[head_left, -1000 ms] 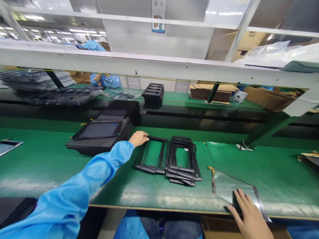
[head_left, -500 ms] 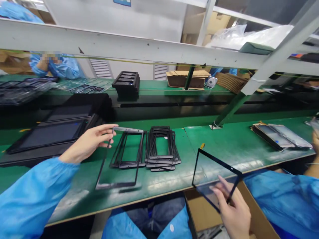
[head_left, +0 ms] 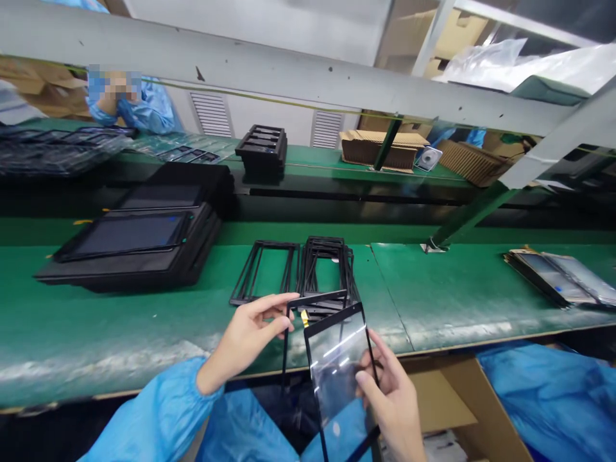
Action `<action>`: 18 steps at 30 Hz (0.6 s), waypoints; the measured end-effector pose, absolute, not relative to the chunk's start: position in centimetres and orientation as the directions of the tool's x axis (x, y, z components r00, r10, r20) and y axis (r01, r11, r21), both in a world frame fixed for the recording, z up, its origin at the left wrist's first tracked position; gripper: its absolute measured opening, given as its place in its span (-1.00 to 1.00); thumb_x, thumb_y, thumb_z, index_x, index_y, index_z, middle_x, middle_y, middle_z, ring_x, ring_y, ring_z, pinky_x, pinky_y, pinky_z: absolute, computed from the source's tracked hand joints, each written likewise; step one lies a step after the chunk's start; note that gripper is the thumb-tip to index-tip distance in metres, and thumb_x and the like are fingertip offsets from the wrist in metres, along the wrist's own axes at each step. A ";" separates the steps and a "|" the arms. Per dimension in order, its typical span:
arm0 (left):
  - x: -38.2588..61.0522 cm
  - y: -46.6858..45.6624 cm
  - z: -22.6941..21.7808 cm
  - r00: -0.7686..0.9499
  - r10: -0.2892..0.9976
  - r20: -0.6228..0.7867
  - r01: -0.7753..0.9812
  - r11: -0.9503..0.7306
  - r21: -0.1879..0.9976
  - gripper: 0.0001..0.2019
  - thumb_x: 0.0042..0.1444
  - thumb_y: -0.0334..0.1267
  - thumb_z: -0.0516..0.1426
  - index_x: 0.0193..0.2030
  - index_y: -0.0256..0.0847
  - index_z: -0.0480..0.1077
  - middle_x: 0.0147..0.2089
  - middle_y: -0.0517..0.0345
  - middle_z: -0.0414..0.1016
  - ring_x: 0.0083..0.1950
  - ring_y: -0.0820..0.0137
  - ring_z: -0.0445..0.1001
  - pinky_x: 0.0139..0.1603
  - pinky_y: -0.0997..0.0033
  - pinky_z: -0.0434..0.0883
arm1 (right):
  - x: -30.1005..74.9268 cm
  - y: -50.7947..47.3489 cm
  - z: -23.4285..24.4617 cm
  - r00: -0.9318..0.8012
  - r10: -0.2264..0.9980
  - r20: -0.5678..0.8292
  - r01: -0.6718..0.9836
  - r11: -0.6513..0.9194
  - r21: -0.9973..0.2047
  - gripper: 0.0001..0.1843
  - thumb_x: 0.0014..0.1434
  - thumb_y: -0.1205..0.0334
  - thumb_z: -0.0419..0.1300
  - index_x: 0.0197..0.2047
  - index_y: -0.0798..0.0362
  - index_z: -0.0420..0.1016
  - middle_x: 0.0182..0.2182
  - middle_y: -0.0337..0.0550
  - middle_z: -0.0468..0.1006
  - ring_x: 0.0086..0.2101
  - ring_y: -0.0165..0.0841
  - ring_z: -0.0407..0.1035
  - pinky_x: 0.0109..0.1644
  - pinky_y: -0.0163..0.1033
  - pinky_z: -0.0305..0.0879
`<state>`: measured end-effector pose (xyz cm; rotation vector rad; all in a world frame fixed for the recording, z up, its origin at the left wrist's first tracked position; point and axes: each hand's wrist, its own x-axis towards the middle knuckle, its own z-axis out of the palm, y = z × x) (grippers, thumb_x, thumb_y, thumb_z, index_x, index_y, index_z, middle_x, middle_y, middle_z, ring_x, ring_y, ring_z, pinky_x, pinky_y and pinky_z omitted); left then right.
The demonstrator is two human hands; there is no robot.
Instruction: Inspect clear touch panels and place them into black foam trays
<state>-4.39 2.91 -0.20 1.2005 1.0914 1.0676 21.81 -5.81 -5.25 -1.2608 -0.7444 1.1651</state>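
Observation:
My left hand pinches a thin black rectangular frame by its upper left corner. In my right hand is a clear glass touch panel with a black border, gripped at its right edge. A small yellow flex tab sticks up from the panel's top left corner. The panel is in front of the frame and overlaps it, hiding much of its right side; I cannot tell whether they touch. Behind them on the green bench lie a stack of black frames and a smaller group of frames.
Black foam trays carrying a dark panel stand at the left. More glass panels lie at the right. A cardboard box sits below the bench edge, beside a person's blue sleeve. A green post rises from the bench.
My left hand has brought the frame right and toward me, off the bench area. My right hand has moved left and turned the panel more upright, in front of the frame. The view has shifted.

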 end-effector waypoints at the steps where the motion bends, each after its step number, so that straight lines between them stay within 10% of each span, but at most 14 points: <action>1: -4.2 2.8 -0.2 0.153 0.987 -0.044 -0.044 0.051 0.998 -0.61 0.18 -0.24 0.36 0.16 -0.17 0.65 -0.24 0.05 0.64 -0.28 0.33 0.60 -0.33 0.46 0.58 | 21.6 -5.8 -5.1 0.289 0.941 -0.174 -0.257 -0.099 -0.961 -0.29 0.08 0.07 0.55 0.28 -0.08 0.54 -0.30 -0.25 0.54 -0.56 -0.45 0.42 -0.59 -0.38 0.32; 18: -2.7 1.6 0.3 0.149 0.988 -0.051 -0.132 0.071 0.989 -0.60 0.14 -0.37 0.37 0.14 -0.06 0.68 -0.21 0.08 0.61 -0.32 0.40 0.60 -0.30 0.50 0.58 | 20.2 -5.7 -4.3 0.352 0.922 -0.162 -0.218 -0.087 -0.972 -0.23 0.09 0.09 0.54 0.35 -0.04 0.48 -0.28 -0.22 0.54 -0.49 -0.42 0.41 -0.49 -0.33 0.44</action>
